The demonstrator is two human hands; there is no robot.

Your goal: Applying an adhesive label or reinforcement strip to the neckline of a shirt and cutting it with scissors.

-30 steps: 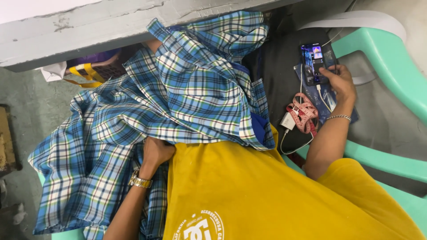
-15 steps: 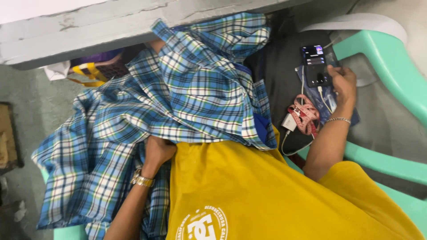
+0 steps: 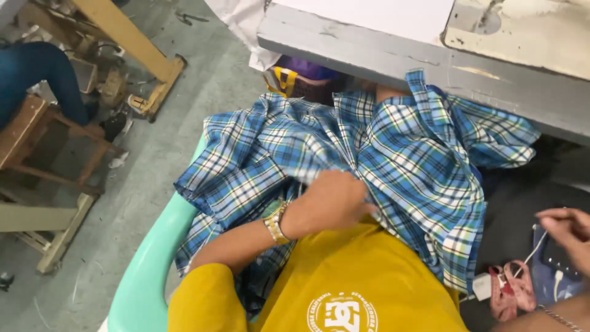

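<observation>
While the fingers (image 3: 359,200) of the left hand (image 3: 332,203) are curling down into the blue plaid cloth (image 3: 393,154), they are pinching a fold of it against the lap, closed on the fabric rather than spread. The cloth is lying heaped over the person's knees, its far end running up under the near edge of the grey bench (image 3: 430,61), its near end touching the yellow shirt (image 3: 344,283). A gold wristwatch (image 3: 276,222) is sitting on the left wrist. The right hand (image 3: 568,230) is showing only partly at the right border; its fingers are bending loosely over a white cable (image 3: 528,255), and whether they are gripping it I cannot tell. Just beside the cable, a white charger plug (image 3: 482,286) and a pink cloth piece (image 3: 510,292) are lying on dark fabric. A pale green plastic chair (image 3: 150,270) is curving around the left side, and a wooden stool (image 3: 31,132) is standing on the floor well apart.
</observation>
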